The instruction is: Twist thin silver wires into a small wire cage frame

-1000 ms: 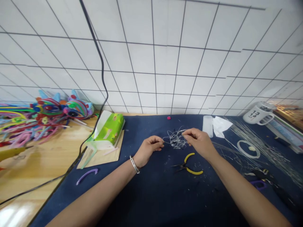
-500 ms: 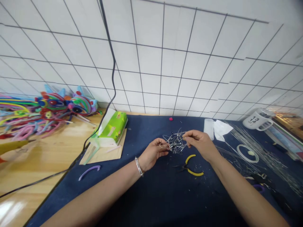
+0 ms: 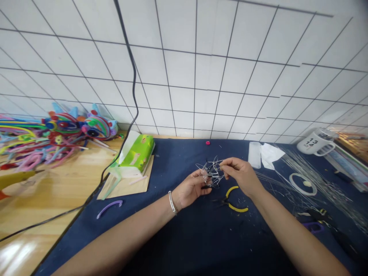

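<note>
A small openwork frame of bent silvery wire point(image 3: 214, 173), with some dark bits in it, is held above the dark blue cloth point(image 3: 178, 237). My left hand point(image 3: 194, 188), a silver bangle at its wrist, grips the frame from the left, the thumb over it and fingers beneath. On the other side my right hand point(image 3: 240, 174) pinches the wire at the frame's upper right edge between thumb and fingertips. Just below the hands lie yellow-handled pliers point(image 3: 236, 209), their jaws pointing left and handles spread.
Left are a green tissue pack point(image 3: 140, 153) on a wooden board, a purple curved strip point(image 3: 109, 209), and colourful pipe-cleaner figures point(image 3: 100, 126). A black cable point(image 3: 134, 76) hangs down the tiled wall. Right lie loose wires point(image 3: 319, 180), a wire coil point(image 3: 303, 184) and a white mug point(image 3: 314, 142).
My left hand has shifted slightly right and reaches further under the wire frame. My right hand moved a little left, still pinching at the frame's edge. The view has tilted slightly.
</note>
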Action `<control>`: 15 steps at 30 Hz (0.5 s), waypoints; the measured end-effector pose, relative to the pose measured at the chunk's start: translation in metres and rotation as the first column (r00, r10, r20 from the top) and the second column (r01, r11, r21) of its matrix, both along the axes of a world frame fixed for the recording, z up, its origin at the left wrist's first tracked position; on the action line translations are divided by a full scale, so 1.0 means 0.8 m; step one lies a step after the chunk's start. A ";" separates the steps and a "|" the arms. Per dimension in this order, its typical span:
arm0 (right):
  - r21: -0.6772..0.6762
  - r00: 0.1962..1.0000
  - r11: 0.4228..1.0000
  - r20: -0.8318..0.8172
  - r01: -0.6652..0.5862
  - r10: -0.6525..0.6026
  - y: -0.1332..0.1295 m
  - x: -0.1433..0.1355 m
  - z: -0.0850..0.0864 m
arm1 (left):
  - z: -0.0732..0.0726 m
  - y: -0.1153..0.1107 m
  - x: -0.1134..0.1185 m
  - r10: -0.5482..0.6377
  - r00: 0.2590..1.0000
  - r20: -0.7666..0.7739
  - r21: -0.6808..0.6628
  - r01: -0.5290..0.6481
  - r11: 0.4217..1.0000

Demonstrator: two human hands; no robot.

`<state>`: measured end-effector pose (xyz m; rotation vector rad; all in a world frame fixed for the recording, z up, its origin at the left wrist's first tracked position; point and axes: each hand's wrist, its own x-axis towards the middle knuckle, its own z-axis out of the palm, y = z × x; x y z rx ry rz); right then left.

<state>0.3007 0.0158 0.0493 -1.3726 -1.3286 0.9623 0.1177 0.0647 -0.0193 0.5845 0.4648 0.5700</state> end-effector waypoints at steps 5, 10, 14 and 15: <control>-0.002 1.000 1.000 0.024 0.003 -0.003 -0.002 -0.006 -0.002 | -0.004 -0.003 0.005 -0.011 1.000 0.014 -0.036 0.012 0.999; -0.010 0.999 1.000 0.042 -0.016 0.016 -0.005 -0.013 0.000 | -0.003 -0.003 0.004 -0.025 1.000 0.004 0.005 0.025 1.000; -0.011 0.998 1.000 0.068 -0.012 0.013 -0.008 -0.014 0.005 | 0.001 -0.002 0.002 -0.043 0.999 -0.023 0.051 0.044 0.998; -0.007 0.998 1.000 0.067 -0.009 0.010 -0.008 -0.014 0.006 | 0.002 -0.001 0.002 -0.055 0.998 -0.025 0.059 0.057 0.997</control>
